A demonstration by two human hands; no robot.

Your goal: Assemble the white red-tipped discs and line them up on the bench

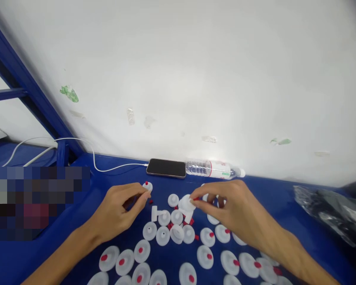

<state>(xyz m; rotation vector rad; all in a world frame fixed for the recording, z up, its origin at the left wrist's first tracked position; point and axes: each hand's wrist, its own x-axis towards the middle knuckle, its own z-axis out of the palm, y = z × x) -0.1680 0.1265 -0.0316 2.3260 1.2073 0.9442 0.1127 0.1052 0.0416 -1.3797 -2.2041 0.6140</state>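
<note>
A round white plastic cap is pinched by the right hand at frame centre. A small white cap with a red plug is touched by the loosely curled fingertips of the left hand, which grips nothing.

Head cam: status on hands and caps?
Left hand pinching a small piece, too small to identify. Right hand pinching a white cap over the pile. Phone and bottle behind, apart from the hands.
</note>
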